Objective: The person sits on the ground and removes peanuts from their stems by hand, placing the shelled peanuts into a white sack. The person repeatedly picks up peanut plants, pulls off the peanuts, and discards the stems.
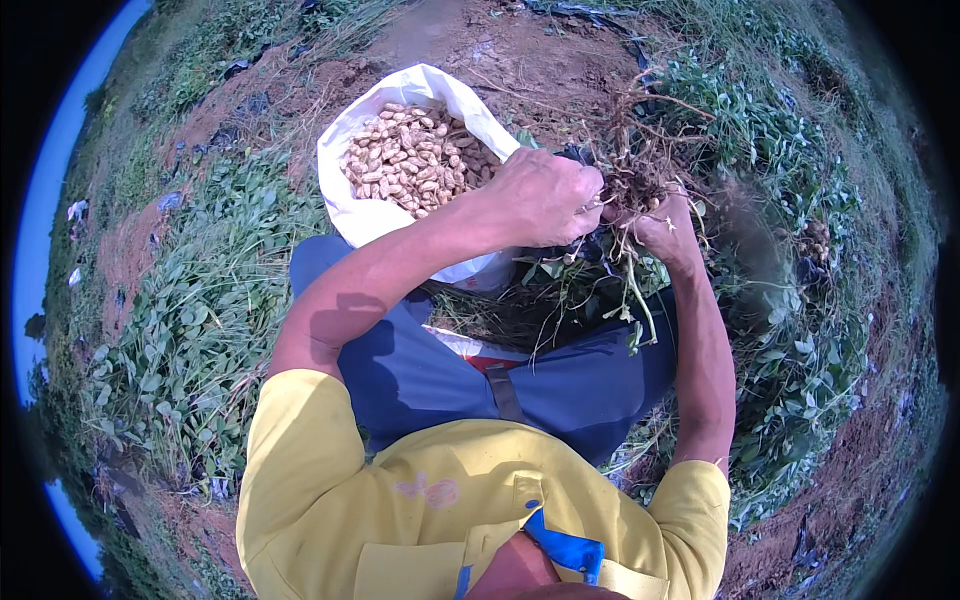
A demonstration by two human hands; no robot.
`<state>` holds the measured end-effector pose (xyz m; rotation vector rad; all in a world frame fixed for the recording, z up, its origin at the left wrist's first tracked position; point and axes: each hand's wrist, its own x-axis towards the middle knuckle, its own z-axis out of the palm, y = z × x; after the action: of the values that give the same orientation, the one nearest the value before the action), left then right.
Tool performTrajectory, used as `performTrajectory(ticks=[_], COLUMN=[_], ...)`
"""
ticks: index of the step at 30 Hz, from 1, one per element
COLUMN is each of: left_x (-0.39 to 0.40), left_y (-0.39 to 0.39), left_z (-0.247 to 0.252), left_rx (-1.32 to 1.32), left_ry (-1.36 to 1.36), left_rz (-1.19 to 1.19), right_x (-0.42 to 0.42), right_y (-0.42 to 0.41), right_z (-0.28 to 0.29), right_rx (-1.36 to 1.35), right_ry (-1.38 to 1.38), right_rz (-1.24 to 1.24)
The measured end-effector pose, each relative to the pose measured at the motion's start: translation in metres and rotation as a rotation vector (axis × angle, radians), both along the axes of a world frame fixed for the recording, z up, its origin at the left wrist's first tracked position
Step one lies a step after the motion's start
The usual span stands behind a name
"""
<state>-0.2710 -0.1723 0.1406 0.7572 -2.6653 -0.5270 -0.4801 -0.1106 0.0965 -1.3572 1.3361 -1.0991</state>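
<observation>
My right hand grips an uprooted peanut plant by its root end, turned upward. Its tangled, soil-covered roots spread above the hand, and a pale stem with a few leaves hangs below. Against the near side of this clump, my left hand is curled, thumb and fingers pinched on its edge; a small pale bit shows at the fingertips, too small to tell what. Behind my left wrist stands a white woven sack, its mouth rolled open. Unshelled peanuts fill it near the rim, partly covered by my left forearm.
Cut peanut plants lie heaped at the left, with more leafy plants at the right. A cluster of pods shows among those. Reddish bare soil lies beyond the sack. My blue-trousered legs are bent around the sack.
</observation>
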Motion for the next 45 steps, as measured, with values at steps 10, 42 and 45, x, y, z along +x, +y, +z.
performTrajectory(ticks=[10, 42, 45], left_x=[0.124, 0.033, 0.038], left_y=[-0.010, -0.028, -0.028], left_z=[0.035, 0.005, -0.023], left_rx=[1.144, 0.828, 0.572], left_ry=[-0.059, -0.096, 0.016], left_rz=[0.293, -0.222, -0.281], right_x=[-0.012, 0.039, 0.037], right_y=[-0.015, 0.038, 0.034], right_z=[-0.024, -0.055, -0.021], right_rx=[-0.002, -0.246, -0.538], right_ry=[0.178, -0.045, 0.468], right_rz=[-0.039, 0.132, 0.168])
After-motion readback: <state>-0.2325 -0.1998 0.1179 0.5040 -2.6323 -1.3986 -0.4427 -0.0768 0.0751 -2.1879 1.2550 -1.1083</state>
